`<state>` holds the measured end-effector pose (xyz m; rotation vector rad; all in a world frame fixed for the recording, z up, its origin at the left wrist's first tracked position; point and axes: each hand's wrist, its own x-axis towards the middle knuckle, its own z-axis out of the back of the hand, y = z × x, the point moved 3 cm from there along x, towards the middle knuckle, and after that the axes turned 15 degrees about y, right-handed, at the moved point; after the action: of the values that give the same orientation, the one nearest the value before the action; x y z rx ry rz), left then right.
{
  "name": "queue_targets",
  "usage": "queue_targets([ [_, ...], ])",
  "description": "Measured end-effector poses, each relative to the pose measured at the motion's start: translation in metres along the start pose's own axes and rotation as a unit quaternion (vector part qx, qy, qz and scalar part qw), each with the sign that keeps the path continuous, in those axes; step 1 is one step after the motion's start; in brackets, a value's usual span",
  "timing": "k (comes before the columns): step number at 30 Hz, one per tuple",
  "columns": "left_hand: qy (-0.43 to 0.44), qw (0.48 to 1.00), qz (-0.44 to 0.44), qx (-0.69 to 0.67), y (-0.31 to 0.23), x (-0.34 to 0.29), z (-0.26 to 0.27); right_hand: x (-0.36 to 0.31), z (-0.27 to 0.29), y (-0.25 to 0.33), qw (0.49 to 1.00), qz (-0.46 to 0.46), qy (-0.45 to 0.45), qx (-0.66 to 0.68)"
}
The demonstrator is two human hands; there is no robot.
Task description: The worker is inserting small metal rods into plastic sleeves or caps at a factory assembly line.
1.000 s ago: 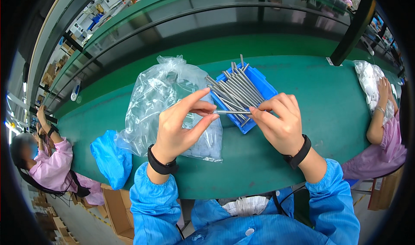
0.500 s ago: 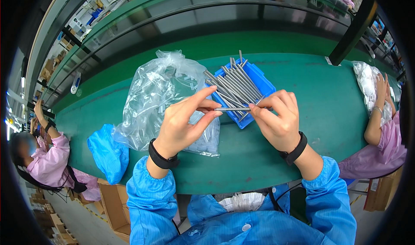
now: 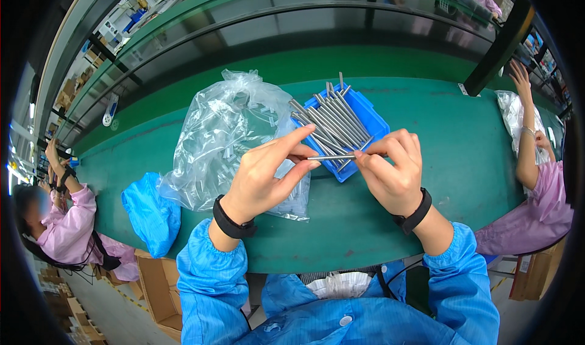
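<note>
A thin grey metal rod (image 3: 332,157) with a ribbed surface lies level between my two hands, above the near side of a blue plastic bin. My right hand (image 3: 395,168) pinches its right end between thumb and fingers. At the left end, the thumb and a bent finger of my left hand (image 3: 265,177) close on the tip, while the index finger reaches out above it. Under and behind the rod, the blue bin (image 3: 373,116) holds many similar metal rods (image 3: 335,116), piled at a slant, some sticking up past the far rim.
Left of the bin, a clear plastic bag (image 3: 210,132) with small clear pieces lies on the green table (image 3: 439,174). A blue cloth bundle (image 3: 152,214) is near the left edge. Co-workers in pink sit at both sides. A cardboard box (image 3: 159,290) stands below the table.
My left hand has shifted slightly right along with the rod, which sits a touch lower. At the right, the co-worker's arm has lifted, its hand raised off the clear bag.
</note>
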<state>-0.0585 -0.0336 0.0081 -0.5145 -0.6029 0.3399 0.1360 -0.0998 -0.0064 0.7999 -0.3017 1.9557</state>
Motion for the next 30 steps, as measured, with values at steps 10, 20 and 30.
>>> queue_targets([
  [10,-0.177,0.976,0.13,-0.004,0.043,-0.024,0.052,0.06,-0.019,-0.095,0.967,-0.149,0.097,0.181],
  [20,0.155,0.952,0.266,0.001,0.087,-0.043,0.037,0.121,-0.007,-0.105,0.93,-0.154,0.244,0.226],
  [30,0.27,0.929,0.252,0.035,0.083,-0.047,0.026,0.062,-0.03,-0.046,0.863,-0.093,0.447,0.217],
])
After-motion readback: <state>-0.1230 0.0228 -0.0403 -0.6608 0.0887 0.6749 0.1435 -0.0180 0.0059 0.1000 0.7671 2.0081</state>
